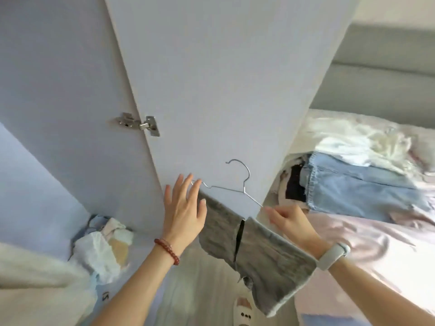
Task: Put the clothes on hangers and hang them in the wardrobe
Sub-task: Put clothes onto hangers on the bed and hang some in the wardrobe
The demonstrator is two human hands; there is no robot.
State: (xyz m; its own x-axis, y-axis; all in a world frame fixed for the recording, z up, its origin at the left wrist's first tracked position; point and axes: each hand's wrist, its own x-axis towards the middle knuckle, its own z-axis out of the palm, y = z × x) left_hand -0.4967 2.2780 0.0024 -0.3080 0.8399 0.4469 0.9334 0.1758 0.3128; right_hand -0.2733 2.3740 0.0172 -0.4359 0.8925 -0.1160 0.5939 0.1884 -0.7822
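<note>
A thin wire hanger (231, 182) is held up in front of the open wardrobe door (223, 78). Grey denim shorts (256, 250) hang folded over its lower bar. My right hand (288, 218) pinches the hanger's right end. My left hand (184, 208) is spread flat with straight fingers, its fingertips at the hanger's left end and the shorts' left edge. A pile of clothes lies on the bed at the right: light-blue jeans (357, 187) and white garments (348, 142).
The wardrobe's inner side panel (58, 90) with a metal hinge (138, 123) fills the left. Bundled cloth and bags (103, 245) lie on the wardrobe floor. A pink bedsheet (353, 250) covers the bed at right. A power strip (243, 311) lies on the floor below.
</note>
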